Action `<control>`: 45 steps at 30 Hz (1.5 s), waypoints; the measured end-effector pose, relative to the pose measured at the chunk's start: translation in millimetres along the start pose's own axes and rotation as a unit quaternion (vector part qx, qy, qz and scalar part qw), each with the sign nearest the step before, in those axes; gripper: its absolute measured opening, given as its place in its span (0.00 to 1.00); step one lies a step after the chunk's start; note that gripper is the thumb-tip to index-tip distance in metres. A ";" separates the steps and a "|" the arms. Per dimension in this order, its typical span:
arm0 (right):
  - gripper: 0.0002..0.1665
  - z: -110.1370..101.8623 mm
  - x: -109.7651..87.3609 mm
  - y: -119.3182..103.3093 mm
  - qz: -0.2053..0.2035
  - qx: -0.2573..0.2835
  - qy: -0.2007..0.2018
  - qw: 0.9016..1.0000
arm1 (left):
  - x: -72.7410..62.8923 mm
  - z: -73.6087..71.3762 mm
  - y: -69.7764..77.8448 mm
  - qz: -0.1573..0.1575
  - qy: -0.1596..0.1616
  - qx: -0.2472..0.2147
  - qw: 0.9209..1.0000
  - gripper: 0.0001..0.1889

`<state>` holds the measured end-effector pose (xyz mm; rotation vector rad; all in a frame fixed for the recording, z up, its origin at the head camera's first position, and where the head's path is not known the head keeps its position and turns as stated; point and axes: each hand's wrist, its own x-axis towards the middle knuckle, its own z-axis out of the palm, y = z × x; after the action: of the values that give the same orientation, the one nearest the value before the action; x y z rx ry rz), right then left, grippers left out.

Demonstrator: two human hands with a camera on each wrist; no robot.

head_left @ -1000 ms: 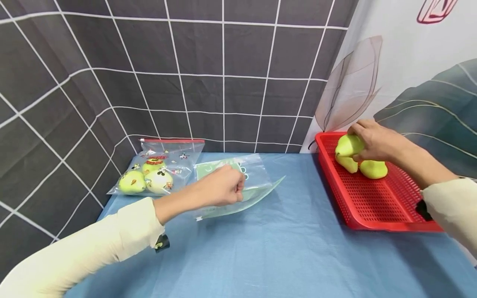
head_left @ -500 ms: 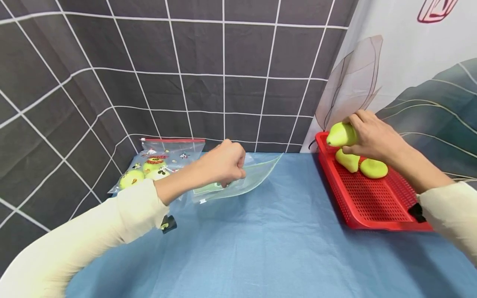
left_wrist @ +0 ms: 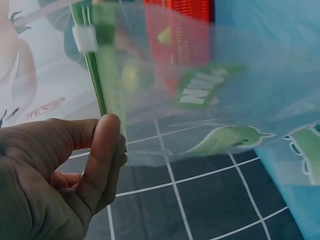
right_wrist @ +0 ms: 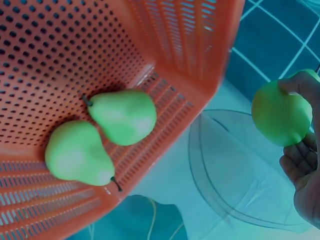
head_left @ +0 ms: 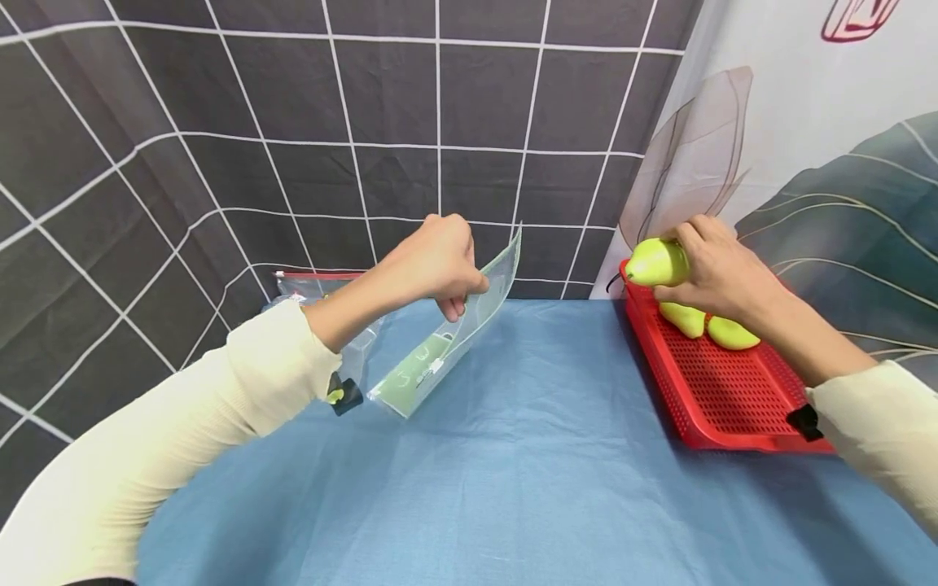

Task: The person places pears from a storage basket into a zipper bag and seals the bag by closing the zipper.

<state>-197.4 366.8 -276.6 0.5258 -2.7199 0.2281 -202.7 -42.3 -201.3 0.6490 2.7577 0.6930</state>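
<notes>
Red basket [head_left: 733, 399]: landmark; two pears lie in it, one pear [head_left: 681, 319] nearer its left wall, other pear [head_left: 733, 332] just beside.
Held pear [head_left: 657, 262]: off the basket floor, up over its far left corner in the head view.
Right hand [head_left: 721, 268]: above basket's far end, fingers and thumb curled round held pear.
Left hand [head_left: 440, 260]: well left of basket, thumb and fingers pinching green-edged bag at its zip edge.
Green-edged bag [head_left: 484, 305]: left of basket, tilted, upper end raised; mouth open or not, cannot tell.
Red-topped bag [head_left: 293, 285]: farther left of basket, mostly behind left forearm; contents mostly hidden.
Progress: looks like bagging, early for this bag; done: one pear picked up, bag in hand; left: no fruit seen in green-edged bag, two pears in basket.
Blue cloth [head_left: 550, 488]: under basket and bags, lightly creased.
Dark backdrop [head_left: 484, 106]: white grid lines, behind and left of basket.
Pale curtain [head_left: 791, 130]: leaf print, behind basket and to its right.
</notes>
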 end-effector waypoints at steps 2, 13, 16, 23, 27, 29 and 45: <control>0.39 -0.9 0.8 -2.4 -0.002 0.004 0.006 1.000 | 0.3 -5.2 4.8 -0.003 0.010 -0.012 1.000 0.11; 0.39 -15.4 7.9 -26.0 0.026 0.058 0.032 0.997 | 6.2 -28.0 35.3 -0.017 0.068 -0.035 0.997 0.10; 0.37 -18.2 8.5 -31.5 0.034 0.091 0.046 0.994 | 8.4 -27.1 41.2 -0.020 0.070 -0.051 0.996 0.11; 0.36 -19.7 14.3 -43.0 0.095 0.172 0.077 0.978 | 13.5 -18.1 41.9 -0.029 0.068 -0.092 0.993 0.11; 0.34 -21.1 18.2 -53.1 0.157 0.244 0.075 0.954 | 16.3 -15.6 43.4 -0.053 0.058 -0.107 0.991 0.10; 0.32 -22.5 19.5 -57.8 0.176 0.274 0.072 0.943 | 17.8 -14.3 44.7 -0.065 0.056 -0.112 0.990 0.09; 0.20 -28.8 42.9 -117.1 0.160 0.445 0.101 0.875 | 24.0 -4.6 45.8 -0.064 0.044 -0.128 0.989 0.09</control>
<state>-180.1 251.6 -223.6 0.2298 -2.3374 1.5637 -208.6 3.4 -177.3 0.3931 2.6939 1.0444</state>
